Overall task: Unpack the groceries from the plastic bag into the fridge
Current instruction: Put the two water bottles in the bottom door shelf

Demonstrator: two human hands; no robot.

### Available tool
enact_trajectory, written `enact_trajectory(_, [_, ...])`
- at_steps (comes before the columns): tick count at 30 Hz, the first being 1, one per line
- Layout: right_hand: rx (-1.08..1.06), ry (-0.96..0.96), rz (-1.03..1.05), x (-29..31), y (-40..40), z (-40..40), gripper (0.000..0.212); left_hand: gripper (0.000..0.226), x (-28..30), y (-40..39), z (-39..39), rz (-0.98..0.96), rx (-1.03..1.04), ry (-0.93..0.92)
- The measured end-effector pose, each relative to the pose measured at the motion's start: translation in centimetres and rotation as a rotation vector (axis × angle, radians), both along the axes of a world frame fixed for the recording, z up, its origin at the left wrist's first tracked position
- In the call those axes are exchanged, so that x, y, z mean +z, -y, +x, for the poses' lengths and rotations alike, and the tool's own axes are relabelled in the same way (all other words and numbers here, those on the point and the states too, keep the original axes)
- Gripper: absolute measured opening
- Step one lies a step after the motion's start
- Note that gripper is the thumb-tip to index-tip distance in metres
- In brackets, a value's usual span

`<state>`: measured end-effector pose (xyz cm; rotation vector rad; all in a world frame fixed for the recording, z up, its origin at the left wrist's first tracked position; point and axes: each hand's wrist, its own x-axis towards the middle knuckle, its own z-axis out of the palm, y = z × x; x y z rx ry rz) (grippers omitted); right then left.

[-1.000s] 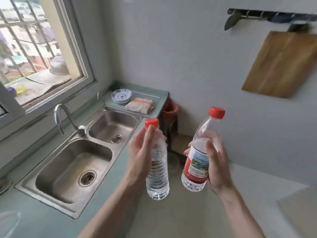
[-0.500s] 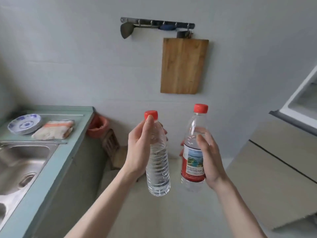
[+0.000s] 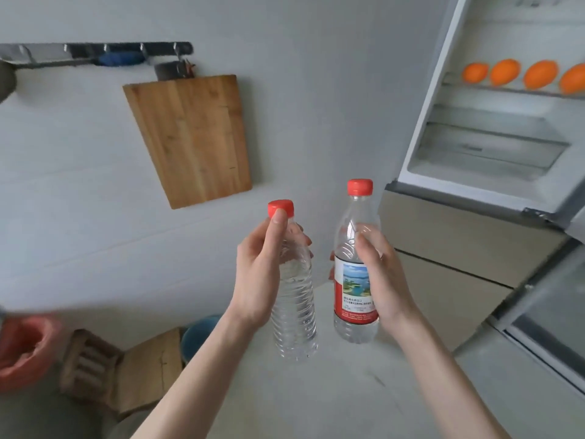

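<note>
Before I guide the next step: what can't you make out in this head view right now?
- Plastic bag: not in view.
- Fridge: cut off by the right edge; only part of its shelves shows.
- Rightmost orange: cut by the right edge.
- Red bin: blurred, cut by the left edge.
- Unlabelled bottle: upper part hidden by the left hand.
- Labelled bottle: print too small to read; the right hand covers its side.

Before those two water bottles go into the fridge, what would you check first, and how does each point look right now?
1. Left hand grips the unlabelled bottle firmly: ok.
2. Right hand grips the labelled bottle: ok.
3. Both red caps on: ok; tightness: cannot tell.
4. Fridge door open: ok.
5. Free door shelf below the oranges: ok.
6. Shelf tall enough for upright bottles: cannot tell.
</note>
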<state>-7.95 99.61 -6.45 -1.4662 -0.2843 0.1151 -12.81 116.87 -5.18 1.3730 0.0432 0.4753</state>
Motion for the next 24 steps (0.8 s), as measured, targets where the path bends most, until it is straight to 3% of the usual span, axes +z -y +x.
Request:
enact_trajectory(3, [-0.105,-0.012,0.008,0.4,0.0,3.2,0.067,0.07,0.4,-0.4,4.8,0.021,-0.085,0.003])
enact_trajectory(7, [-0.229,-0.007,-0.025,0.8,0.4,7.3,0.045,0.07,-0.1,-0.7,10.4,0.025,-0.156,-0.006])
enact_trajectory(10, [-0.322,0.008,-0.061,1.2,1.8,9.7,0.054,0.066,-0.2,0.1,14.3,0.01,-0.195,-0.03])
enact_trajectory(14, [-0.467,-0.006,-0.041,1.7,4.0,11.8,0.049,0.066,-0.3,2.1,18.8,0.005,-0.274,-0.042])
enact_trajectory(24, [-0.712,0.012,-0.056,1.7,11.6,17.6,0.079,0.061,0.6,10.6,28.4,0.046,-0.474,0.02])
